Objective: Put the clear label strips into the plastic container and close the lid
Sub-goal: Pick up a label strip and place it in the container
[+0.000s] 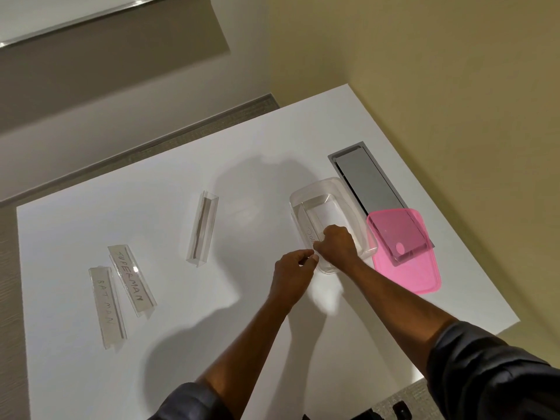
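Observation:
The clear plastic container (pixel 333 189) stands open on the white table, right of centre. One clear label strip (pixel 309 228) with faint writing lies along its left inner wall. My right hand (pixel 338 242) is curled over the container's near end, pinching that strip's near end. My left hand (pixel 292 268) meets it at the container's near-left corner, fingertips pinched on the same end. The pink lid (pixel 406 268) lies flat just right of the container. Three more strips lie on the table: a blank one (pixel 202 228), a "SUPERMAN" strip (pixel 132 278) and a "BATMAN" strip (pixel 106 307).
A metal cable hatch (pixel 363 177) is set into the table behind the container, its near end under the pink lid. The table's right edge (pixel 485 286) runs close past the lid. A beige wall rises on the right.

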Available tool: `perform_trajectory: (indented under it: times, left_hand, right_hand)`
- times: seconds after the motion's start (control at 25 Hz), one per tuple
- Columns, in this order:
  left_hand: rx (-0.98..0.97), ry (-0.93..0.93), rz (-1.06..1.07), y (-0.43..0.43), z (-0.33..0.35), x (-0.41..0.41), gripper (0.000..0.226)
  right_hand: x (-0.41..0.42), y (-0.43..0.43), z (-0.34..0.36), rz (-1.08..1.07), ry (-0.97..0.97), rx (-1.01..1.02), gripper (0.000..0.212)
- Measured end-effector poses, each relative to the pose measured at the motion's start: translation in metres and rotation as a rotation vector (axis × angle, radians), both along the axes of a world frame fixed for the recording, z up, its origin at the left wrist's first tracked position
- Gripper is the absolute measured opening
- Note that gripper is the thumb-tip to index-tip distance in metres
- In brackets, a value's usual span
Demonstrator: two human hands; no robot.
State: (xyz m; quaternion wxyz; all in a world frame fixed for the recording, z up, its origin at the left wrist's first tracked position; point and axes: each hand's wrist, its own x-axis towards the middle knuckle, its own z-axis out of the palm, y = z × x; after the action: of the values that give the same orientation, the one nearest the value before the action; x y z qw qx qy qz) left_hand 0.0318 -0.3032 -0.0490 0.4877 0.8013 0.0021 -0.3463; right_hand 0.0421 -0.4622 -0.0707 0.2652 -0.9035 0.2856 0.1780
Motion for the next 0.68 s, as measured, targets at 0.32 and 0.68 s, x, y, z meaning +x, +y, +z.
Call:
perform_trajectory:
  times: [0.32,0.68]
  left_hand:
    - [0.010,0.038,0.093,0.021,-0.004,-0.002,0.031]
    - [-0.026,0.049,0.186,0.080,-0.003,0.002,0.011]
  right_hand:
    - [0.001,0.006,0.004,-0.025,0.015,-0.006,0.031]
    - [0.000,0.011,0.020,-0.205,-0.255,0.047,0.027]
